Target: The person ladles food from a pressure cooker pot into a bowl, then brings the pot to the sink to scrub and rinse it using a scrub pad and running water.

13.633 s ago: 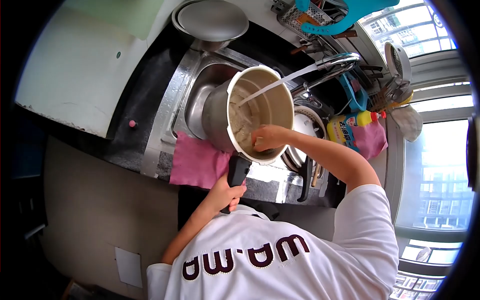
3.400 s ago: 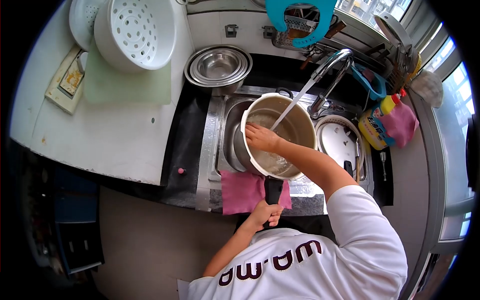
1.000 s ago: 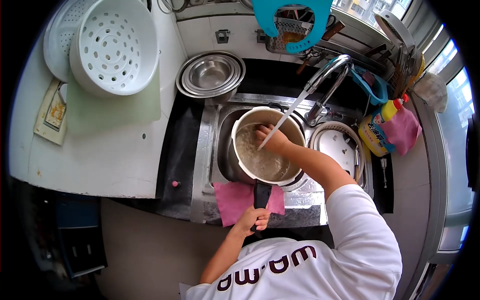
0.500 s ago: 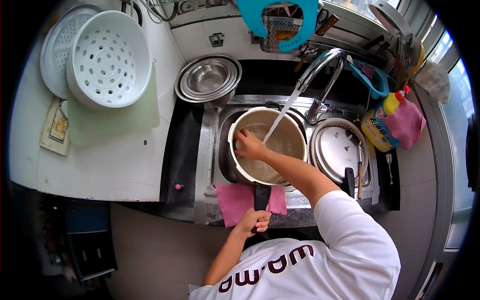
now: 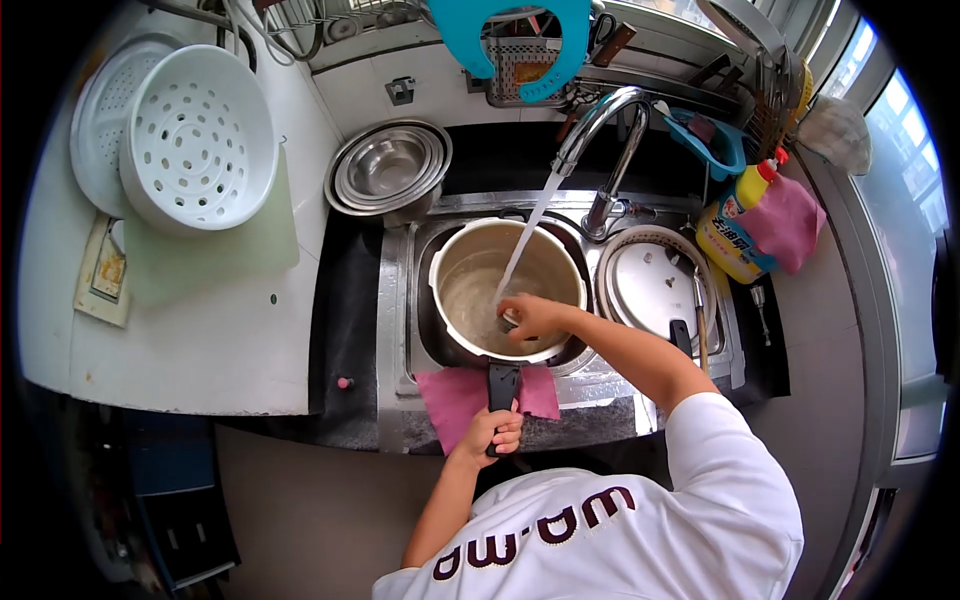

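A deep pot (image 5: 462, 265) stands in the sink, and a stream of water (image 5: 528, 228) from the curved faucet (image 5: 606, 108) runs into it. My left hand (image 5: 490, 432) is wrapped around the pot's black handle (image 5: 504, 384). Inside the pot, by the right front of its wall, is my right hand (image 5: 537, 318). Its fingers are curled around a small greyish thing (image 5: 510, 320) that I cannot make out. Cloudy water seems to cover the pot's bottom. A pink cloth (image 5: 440, 402) lies over the counter edge beneath the handle.
To the right of the pot are a metal lid (image 5: 645, 285) and a yellow cleaner bottle (image 5: 730, 235) with a pink cloth on it. Nested steel bowls (image 5: 390, 170) sit at back left. A white strainer basket (image 5: 200, 140) rests on the left counter.
My right hand has moved from the pot's left wall to its right front. My left hand stays on the handle. The whole view has shifted slightly.
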Tool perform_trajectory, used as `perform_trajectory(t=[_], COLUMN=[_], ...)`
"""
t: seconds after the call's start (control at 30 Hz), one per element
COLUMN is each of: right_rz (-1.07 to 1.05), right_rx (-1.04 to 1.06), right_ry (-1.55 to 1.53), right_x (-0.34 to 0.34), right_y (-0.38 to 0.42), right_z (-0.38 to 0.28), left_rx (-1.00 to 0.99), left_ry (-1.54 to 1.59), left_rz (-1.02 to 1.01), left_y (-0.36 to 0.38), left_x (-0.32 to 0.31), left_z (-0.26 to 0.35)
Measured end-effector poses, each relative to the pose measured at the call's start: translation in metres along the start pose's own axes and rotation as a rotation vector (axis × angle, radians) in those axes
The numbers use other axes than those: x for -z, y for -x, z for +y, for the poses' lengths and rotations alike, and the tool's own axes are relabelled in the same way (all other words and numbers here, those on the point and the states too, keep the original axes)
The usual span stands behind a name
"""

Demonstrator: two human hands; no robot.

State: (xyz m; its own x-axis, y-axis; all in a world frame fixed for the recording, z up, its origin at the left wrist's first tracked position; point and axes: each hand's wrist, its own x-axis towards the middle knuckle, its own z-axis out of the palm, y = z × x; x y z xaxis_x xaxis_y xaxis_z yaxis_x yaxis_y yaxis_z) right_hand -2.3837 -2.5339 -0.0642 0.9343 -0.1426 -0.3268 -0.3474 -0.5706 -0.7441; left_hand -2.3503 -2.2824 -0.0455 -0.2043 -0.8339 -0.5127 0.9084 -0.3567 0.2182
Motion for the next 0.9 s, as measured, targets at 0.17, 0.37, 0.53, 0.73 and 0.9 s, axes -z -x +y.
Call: perform_trajectory(t=[0.17,0.37,0.53,0.73,0.9], right_rz=[0.345,1.005,1.102,0.935,0.864], right_rx=[-0.210,-0.248,-0.239,-0.218,-0.209], right_ry=[-0.513,-1.207,-1.459,-1.154,-0.959], right_x=[0.068,0.126,0.143,0.123,0.108], right_y=[0.054,0.087,0.078,0.097,0.108], right_z=[-0.010,0.045,0.074,0.061,0.032], left_rx=[-0.006,0.002,0.012,0.009,0.022], left_ry=[-0.006,-0.005,-0.005,-0.025,-0.107], left_rz=[-0.011,-0.009,0.010,0.013,0.055], left_y=[-0.003,-0.004,-0.005,-0.007,-0.009], left_x=[0.000,0.000,-0.001,-0.004,-0.006], left_z=[0.001,0.000,0.000,0.000,-0.001])
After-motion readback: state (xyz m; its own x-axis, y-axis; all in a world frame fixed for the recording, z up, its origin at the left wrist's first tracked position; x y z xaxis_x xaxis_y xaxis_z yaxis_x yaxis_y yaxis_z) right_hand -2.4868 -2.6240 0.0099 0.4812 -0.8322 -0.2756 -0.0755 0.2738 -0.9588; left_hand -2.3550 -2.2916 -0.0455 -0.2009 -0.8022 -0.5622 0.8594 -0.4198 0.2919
